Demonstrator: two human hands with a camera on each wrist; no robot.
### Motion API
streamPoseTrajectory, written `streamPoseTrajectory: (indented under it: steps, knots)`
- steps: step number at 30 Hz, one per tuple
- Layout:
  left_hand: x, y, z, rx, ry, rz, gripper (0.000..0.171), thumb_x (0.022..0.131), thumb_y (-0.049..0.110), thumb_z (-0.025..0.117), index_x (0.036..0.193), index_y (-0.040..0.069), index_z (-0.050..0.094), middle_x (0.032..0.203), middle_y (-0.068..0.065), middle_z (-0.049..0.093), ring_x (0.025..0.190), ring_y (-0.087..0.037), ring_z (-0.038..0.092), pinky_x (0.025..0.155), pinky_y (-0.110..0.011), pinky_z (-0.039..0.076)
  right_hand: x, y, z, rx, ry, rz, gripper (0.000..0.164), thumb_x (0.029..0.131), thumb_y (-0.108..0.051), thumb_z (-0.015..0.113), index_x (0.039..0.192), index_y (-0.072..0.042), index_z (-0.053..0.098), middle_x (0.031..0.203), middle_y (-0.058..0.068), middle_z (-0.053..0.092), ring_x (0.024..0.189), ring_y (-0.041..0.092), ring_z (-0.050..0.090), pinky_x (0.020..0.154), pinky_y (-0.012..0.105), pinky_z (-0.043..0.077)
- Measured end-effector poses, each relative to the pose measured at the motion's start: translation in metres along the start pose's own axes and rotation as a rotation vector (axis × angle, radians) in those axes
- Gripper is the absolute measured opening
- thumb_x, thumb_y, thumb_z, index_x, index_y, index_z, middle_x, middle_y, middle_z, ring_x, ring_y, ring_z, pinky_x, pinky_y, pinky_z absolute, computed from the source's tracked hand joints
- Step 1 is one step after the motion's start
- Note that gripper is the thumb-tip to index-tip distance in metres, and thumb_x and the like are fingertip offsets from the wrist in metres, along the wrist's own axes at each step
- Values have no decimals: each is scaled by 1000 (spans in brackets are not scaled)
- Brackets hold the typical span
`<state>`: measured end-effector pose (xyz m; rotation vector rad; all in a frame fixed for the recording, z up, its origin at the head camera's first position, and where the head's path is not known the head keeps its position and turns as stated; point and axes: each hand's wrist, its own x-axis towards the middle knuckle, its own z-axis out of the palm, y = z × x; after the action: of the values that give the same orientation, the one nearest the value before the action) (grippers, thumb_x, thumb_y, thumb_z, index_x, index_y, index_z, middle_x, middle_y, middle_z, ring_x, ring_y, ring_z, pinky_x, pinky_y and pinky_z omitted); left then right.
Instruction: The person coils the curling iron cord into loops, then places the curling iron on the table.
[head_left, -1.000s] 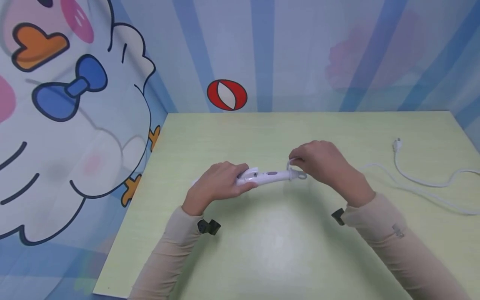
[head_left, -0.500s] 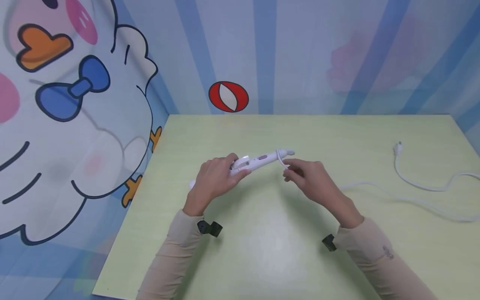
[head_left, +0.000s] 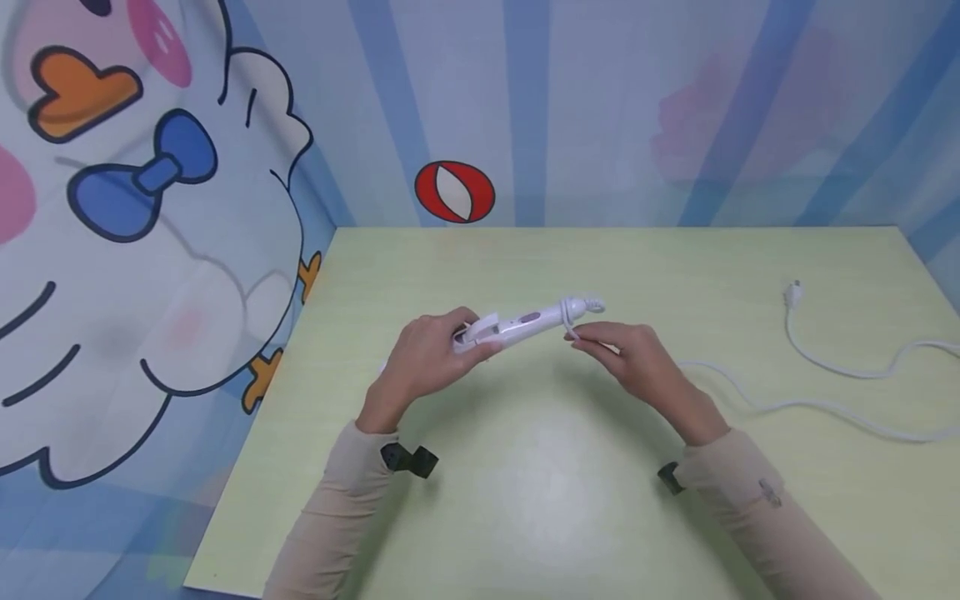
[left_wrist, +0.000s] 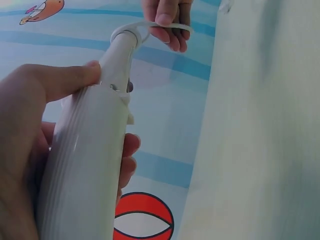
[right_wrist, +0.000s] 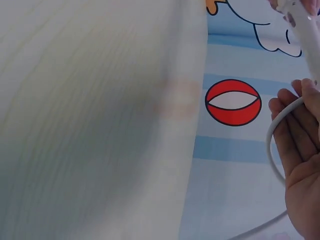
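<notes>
My left hand [head_left: 420,357] grips a white curling iron [head_left: 516,331], holding it above the table with its cord end tilted up to the right. A raised clip lever and a greyish oval button show on its upper side. White power cord [right_wrist: 270,142] is looped around the handle's end in the head view. Between thumb and forefinger my right hand [head_left: 643,357] pinches this cord, just below the loop. In the right wrist view the other fingers extend beyond it. Most of the iron's far left end is hidden under my left hand.
The rest of the cord trails right across the pale green table [head_left: 525,500] and partly leaves the view. Its plug [head_left: 793,294] lies at the back right. A printed blue wall with a red ball picture [head_left: 454,192] borders the table behind.
My right hand has come from above and behind the handle's end down to the near side, carrying the cord around it. The iron's cord end has risen.
</notes>
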<state>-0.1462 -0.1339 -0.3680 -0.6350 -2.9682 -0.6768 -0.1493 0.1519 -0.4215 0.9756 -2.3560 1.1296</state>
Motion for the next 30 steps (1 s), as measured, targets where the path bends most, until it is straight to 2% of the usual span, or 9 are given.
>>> streamPoseTrajectory:
  steps: [2,5,10,13,21,24,27,30]
  knots:
    - [-2,-1,-1,-37,-10,7,48,83,56,56,107,15,61,79,4,59,63,-12,51,55,-28,39,1,3,1,-6,13,-41,19,81,-7,68,100,-9,71,95,1,70,88,14,66,75,18,47]
    - [-7,-2,-1,-89,-35,14,45,83,54,57,106,16,61,78,5,59,63,-12,51,54,-28,39,1,5,3,-8,10,-57,18,81,-9,69,98,-10,71,93,0,71,82,10,65,72,15,45]
    - [-11,-4,0,-162,-74,39,41,84,53,57,105,18,60,79,6,59,65,-12,51,54,-28,40,1,5,4,-71,12,-53,21,74,-7,73,95,-7,72,91,5,71,71,8,59,60,25,45]
    - [-11,-5,-1,-199,-76,70,38,84,51,58,103,18,60,78,6,59,65,-12,51,55,-28,40,2,2,2,-102,16,-53,22,73,-6,74,95,-5,72,92,8,70,72,10,62,58,28,46]
    - [-10,-6,-2,-290,-70,141,29,85,45,60,99,19,60,78,6,58,67,-12,51,56,-29,40,4,-2,-2,-97,93,-74,29,70,-1,75,99,-3,71,96,10,70,70,11,62,56,27,44]
    - [-11,-7,-3,-322,-83,156,28,85,43,61,100,19,61,80,6,58,70,-12,52,58,-29,40,5,-5,-4,-86,113,-87,32,73,-4,74,104,-4,69,100,10,69,71,13,63,59,28,46]
    - [-11,-7,-3,-336,-101,186,26,85,41,62,100,20,61,82,6,58,72,-12,52,59,-29,41,7,-10,-9,-83,82,-81,35,76,-7,73,111,-6,66,108,8,67,78,15,65,64,31,49]
    - [-11,-7,-7,-339,-130,224,24,85,40,63,98,20,61,81,6,57,71,-11,52,59,-28,40,10,-16,-16,-98,-10,-83,36,76,-7,73,112,-9,66,115,8,64,91,18,65,72,35,51]
